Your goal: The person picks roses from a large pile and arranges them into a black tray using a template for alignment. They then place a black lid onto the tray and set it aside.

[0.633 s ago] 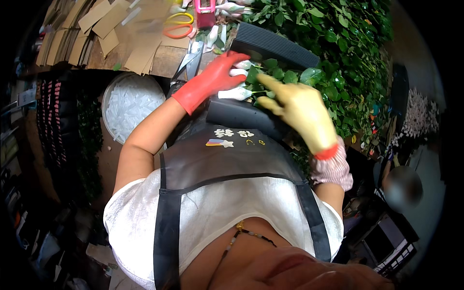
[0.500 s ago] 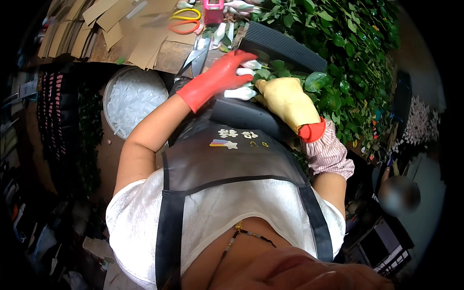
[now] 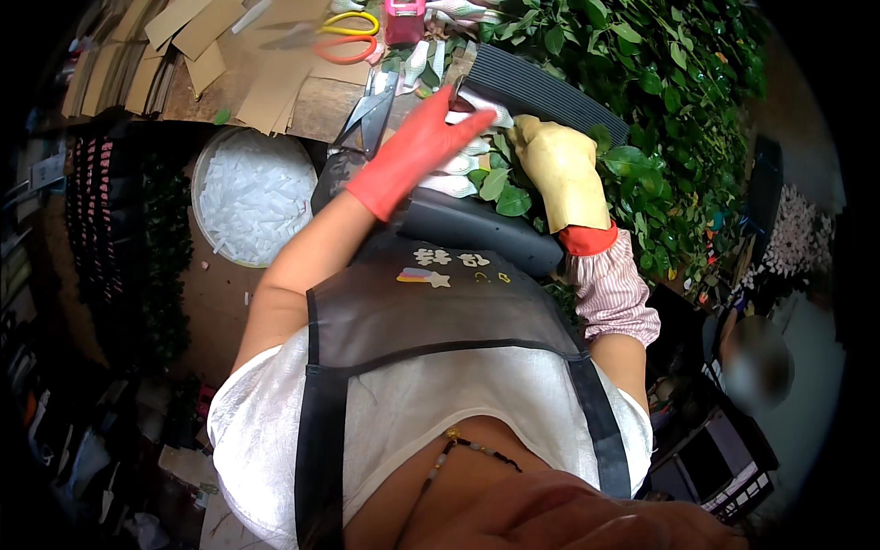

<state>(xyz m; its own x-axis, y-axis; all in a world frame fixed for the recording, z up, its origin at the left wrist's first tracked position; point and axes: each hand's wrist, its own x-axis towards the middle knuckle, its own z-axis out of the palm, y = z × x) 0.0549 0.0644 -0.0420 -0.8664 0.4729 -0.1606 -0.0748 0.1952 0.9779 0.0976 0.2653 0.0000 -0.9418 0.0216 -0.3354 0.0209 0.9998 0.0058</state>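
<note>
My left hand [image 3: 426, 147], in a red rubber glove, is partly smeared by motion. Its thumb and fingers lie on either side of a flower bud in a white net sleeve [image 3: 488, 107]. Just to the right, my right hand [image 3: 555, 165], in a yellow glove over a red one, is closed at the leafy stem end of that flower; its fingertips are partly hidden. Below the left fingers, several more white-sleeved buds [image 3: 447, 185] lie in a row, their green leaves [image 3: 500, 186] pointing right. They rest between a dark padded edge [image 3: 486, 229] and a ribbed black board [image 3: 550, 96].
Scissors with orange and yellow handles [image 3: 348, 49], grey metal blades [image 3: 371, 119] and a pink dispenser [image 3: 403, 20] lie on the table beyond. Cardboard pieces [image 3: 275, 82] are at far left. A tub of white sleeves [image 3: 255, 197] stands below. Cut foliage [image 3: 678, 119] fills the right.
My right hand has moved slightly up and away from the row, baring more leaves. My left hand has shifted onto a netted bud at the row's far side.
</note>
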